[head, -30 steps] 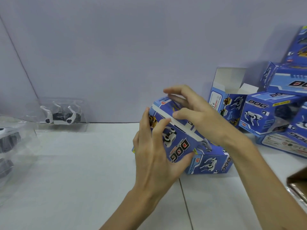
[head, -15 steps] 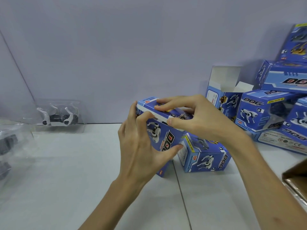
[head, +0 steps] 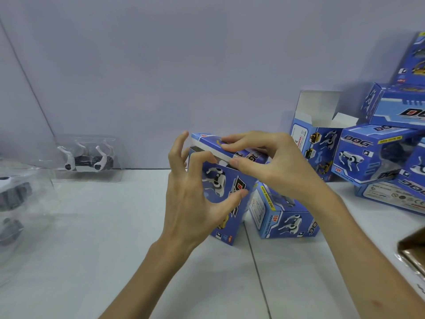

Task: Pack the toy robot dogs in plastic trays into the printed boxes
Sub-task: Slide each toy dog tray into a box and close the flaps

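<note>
Left hand point(head: 190, 201) grips box point(head: 232, 187) front, fingers curled | right hand point(head: 273, 166) pinches its half-shut top flap | box upright at mid-desk point(head: 103, 249), just beside second box point(head: 285, 219) | dog in tray point(head: 85, 158) far left

The printed box point(head: 226, 180) at frame centre is glossy blue cardboard with a plain white inside. At left, the tray point(head: 87, 157) is clear, shiny plastic. The desk point(head: 115, 238) looks smooth, matt white.

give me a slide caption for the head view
Left hand grips a blue printed box while right hand pinches its top flap; more boxes stacked at right.
</note>
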